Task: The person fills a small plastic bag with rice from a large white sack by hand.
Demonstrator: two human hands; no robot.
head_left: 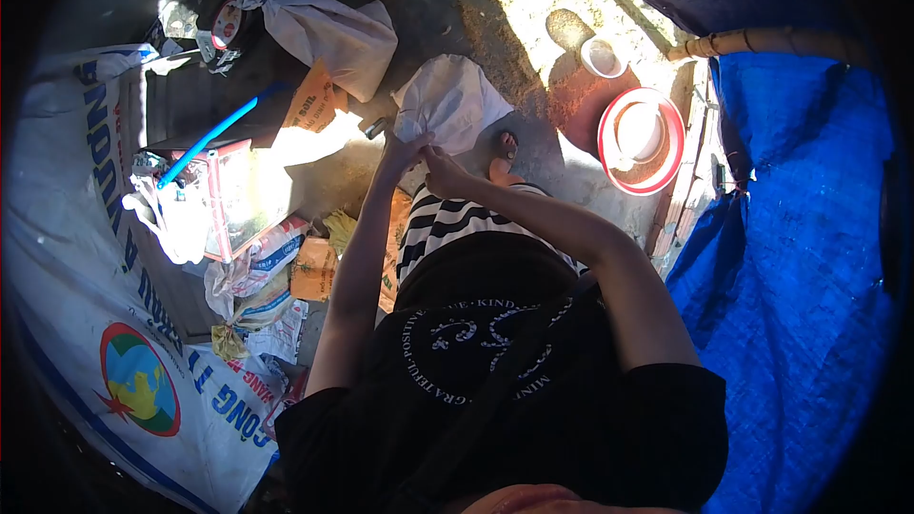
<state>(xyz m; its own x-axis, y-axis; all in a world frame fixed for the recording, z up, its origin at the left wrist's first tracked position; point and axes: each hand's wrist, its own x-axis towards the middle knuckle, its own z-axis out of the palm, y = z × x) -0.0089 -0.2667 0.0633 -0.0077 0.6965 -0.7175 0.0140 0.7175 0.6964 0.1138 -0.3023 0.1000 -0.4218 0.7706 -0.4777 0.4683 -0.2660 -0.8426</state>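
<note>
1. Sandy ground (533, 29) is lying half in sun, half in shade; a blue tarp (800, 257) is hanging along the right.
2. A white sack (452, 100) is sitting on the ground ahead of the person's knees.
3. Left hand (405, 148) and right hand (443, 169) are meeting at the sack's lower edge, fingers pinching it closed.
4. A red-rimmed basin (640, 140) is sitting right of the sack; printed bags (105, 257) are lining the left.

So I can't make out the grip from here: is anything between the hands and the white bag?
Nothing visible. Both the left hand and right hand are already at the lower edge of the white bag, apparently pinching it; the exact grip is too small to tell.
</note>
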